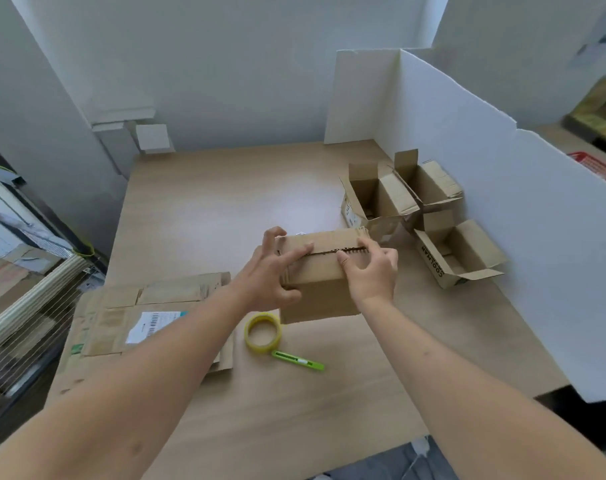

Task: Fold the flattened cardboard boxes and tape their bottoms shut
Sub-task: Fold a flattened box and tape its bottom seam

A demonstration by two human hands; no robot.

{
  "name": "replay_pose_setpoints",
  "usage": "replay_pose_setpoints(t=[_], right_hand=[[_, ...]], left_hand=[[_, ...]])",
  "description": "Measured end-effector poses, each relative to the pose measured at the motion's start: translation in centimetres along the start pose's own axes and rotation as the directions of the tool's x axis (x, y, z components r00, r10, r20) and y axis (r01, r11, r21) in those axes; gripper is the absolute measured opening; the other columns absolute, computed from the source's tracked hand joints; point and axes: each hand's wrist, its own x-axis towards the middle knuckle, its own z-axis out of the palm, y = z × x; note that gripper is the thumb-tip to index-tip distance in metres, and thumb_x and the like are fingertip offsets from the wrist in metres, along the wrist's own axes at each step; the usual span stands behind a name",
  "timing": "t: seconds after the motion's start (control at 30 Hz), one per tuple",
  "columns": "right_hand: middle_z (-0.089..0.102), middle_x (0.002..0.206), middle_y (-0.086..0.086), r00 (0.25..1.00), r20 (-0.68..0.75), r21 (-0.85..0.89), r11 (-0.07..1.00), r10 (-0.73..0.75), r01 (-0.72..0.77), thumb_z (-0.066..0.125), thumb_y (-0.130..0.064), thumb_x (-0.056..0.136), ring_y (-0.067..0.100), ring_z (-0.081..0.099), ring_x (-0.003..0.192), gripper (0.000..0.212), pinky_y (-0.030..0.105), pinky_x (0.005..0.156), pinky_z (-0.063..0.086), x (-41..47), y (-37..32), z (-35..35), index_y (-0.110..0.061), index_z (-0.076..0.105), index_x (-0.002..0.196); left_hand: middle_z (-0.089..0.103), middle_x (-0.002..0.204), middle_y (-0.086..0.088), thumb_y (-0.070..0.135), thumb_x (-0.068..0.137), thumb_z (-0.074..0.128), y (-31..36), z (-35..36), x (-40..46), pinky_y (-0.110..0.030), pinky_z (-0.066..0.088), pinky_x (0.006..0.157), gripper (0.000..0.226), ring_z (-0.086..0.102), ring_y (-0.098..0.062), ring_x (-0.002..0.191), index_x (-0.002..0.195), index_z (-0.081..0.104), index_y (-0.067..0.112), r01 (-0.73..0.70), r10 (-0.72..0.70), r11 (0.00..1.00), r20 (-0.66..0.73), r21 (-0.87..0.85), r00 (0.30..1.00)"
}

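A folded cardboard box (pixel 324 296) stands at the middle of the wooden table (pixel 225 209), its closed flaps facing up with a seam across the top. My left hand (pixel 272 275) holds the box's left end, index finger stretched along the seam and thumb on the near side. My right hand (pixel 372 268) presses the flaps down at the right end, fingers curled over the seam. A yellow tape roll (pixel 262 332) lies flat just in front of the box. Flattened boxes (pixel 149 317) lie stacked to the left under my left forearm.
A green utility knife (pixel 298 360) lies beside the tape roll. Three opened-up cardboard boxes (pixel 381 199) (pixel 429 181) (pixel 461 251) stand at the right against a white foam-board partition (pixel 502 188). White walls close the back and left.
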Motion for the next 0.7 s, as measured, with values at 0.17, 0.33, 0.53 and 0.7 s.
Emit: replay_pose_setpoints(t=[0.17, 0.33, 0.53, 0.7], right_hand=[[0.046, 0.113, 0.003, 1.0, -0.01, -0.04, 0.999, 0.029, -0.029, 0.052, -0.012, 0.103, 0.023, 0.057, 0.106, 0.035, 0.013, 0.093, 0.031, 1.8, 4.0, -0.7, -0.022, 0.067, 0.133], [0.051, 0.116, 0.004, 0.995, 0.067, -0.069, 0.995, 0.077, -0.072, 0.05, -0.01, 0.103, 0.016, 0.052, 0.105, 0.045, 0.01, 0.089, 0.028, 4.1, 8.4, -0.8, -0.026, 0.056, 0.145], [0.06, 0.119, 0.006, 0.978, 0.193, -0.059, 0.996, 0.081, -0.071, 0.07, -0.017, 0.093, 0.021, 0.057, 0.115, 0.042, 0.015, 0.095, 0.033, 7.2, 12.6, -0.2, -0.021, 0.063, 0.135], [0.064, 0.119, -0.006, 0.975, 0.179, 0.085, 0.985, 0.131, -0.148, 0.063, -0.046, 0.098, 0.009, 0.058, 0.11, 0.04, 0.024, 0.097, 0.044, 9.4, 14.0, 0.2, -0.024, 0.06, 0.132]], left_hand=[[-0.008, 0.164, 0.003, 0.051, 0.081, 0.072, 1.4, 4.1, 2.2, -0.046, 0.03, 0.12, 0.096, 0.026, -0.039, 0.138, 0.153, 0.01, 0.069, 0.033, -0.048, 0.995, 0.167, 0.092, 0.985], [-0.008, 0.166, 0.002, 0.066, 0.085, 0.069, 2.0, 7.8, 4.5, -0.048, 0.029, 0.121, 0.095, 0.012, -0.034, 0.143, 0.151, 0.002, 0.073, 0.071, -0.112, 0.983, 0.244, 0.168, 0.963], [0.005, 0.161, -0.012, 0.067, 0.077, 0.065, 2.6, 12.2, 6.4, -0.053, 0.02, 0.122, 0.102, 0.012, -0.046, 0.144, 0.15, -0.007, 0.072, 0.189, -0.261, 0.902, 0.144, 0.389, 0.954], [0.015, 0.157, -0.012, 0.089, 0.077, 0.053, 2.3, 13.3, 7.9, -0.053, 0.024, 0.119, 0.093, 0.018, -0.041, 0.142, 0.152, 0.002, 0.071, 0.256, -0.278, 0.909, 0.022, 0.328, 0.96]])
